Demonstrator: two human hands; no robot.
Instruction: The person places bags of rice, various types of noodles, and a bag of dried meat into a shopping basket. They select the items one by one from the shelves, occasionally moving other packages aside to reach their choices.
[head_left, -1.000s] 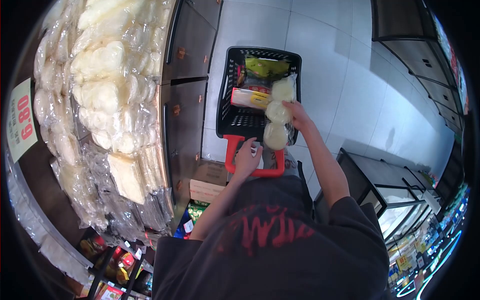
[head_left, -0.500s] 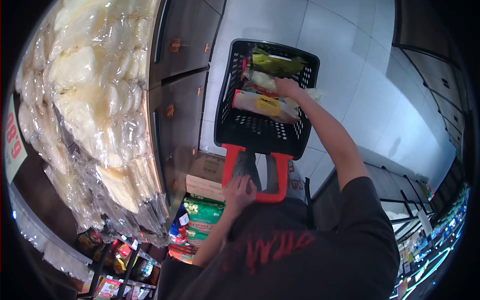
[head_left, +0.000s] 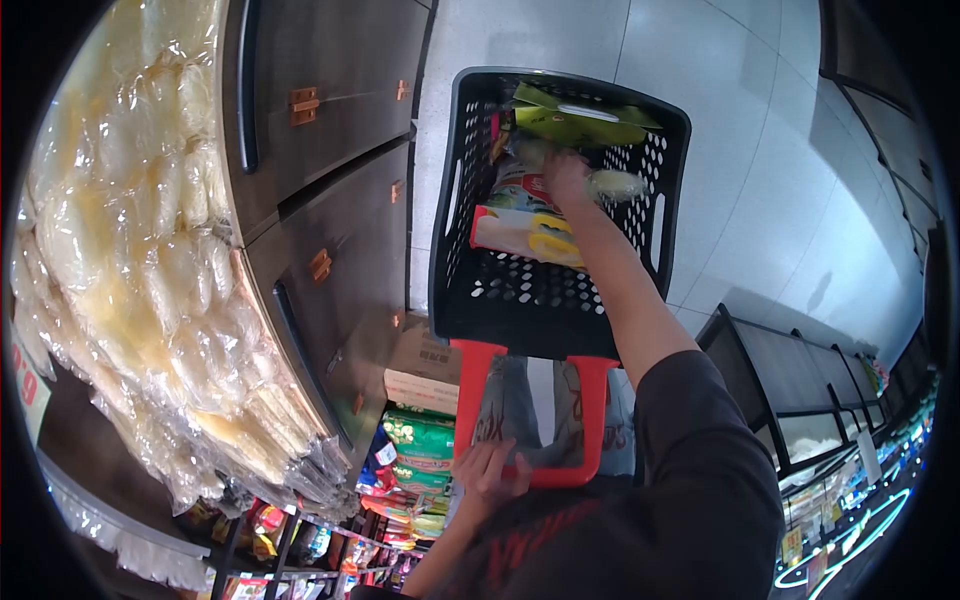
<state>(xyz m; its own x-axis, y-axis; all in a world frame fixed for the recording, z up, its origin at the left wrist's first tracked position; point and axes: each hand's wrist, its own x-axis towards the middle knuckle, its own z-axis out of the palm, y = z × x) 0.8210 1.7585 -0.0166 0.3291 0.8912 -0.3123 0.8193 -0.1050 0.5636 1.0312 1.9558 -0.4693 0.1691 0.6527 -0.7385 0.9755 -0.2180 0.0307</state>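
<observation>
My left hand (head_left: 490,474) is closed around the corner of the red handle (head_left: 595,420) of a black perforated shopping basket (head_left: 510,325). Inside the basket, my right hand (head_left: 567,180) is slightly blurred, with its fingers closed on a pale, plastic-wrapped vegetable (head_left: 617,184) that shows on both sides of it. A green bag (head_left: 580,124) lies against the far wall of the basket. Nearer to me is a long pack with a yellow label (head_left: 505,230) and red end, partly covered by my forearm. Between them shows red-and-white packaging (head_left: 522,188).
On the left, a shelf carries heaps of pale produce in clear plastic (head_left: 150,240), above brown cabinets (head_left: 340,240). Cardboard boxes (head_left: 425,365) and green packs (head_left: 418,440) stand beside the basket handle. Black-framed racks (head_left: 790,370) are at right, on pale floor tiles (head_left: 740,150).
The view has moved closer to the basket, which looks larger. My right hand has lowered deeper into it with the wrapped vegetable. My left hand has stayed on the handle.
</observation>
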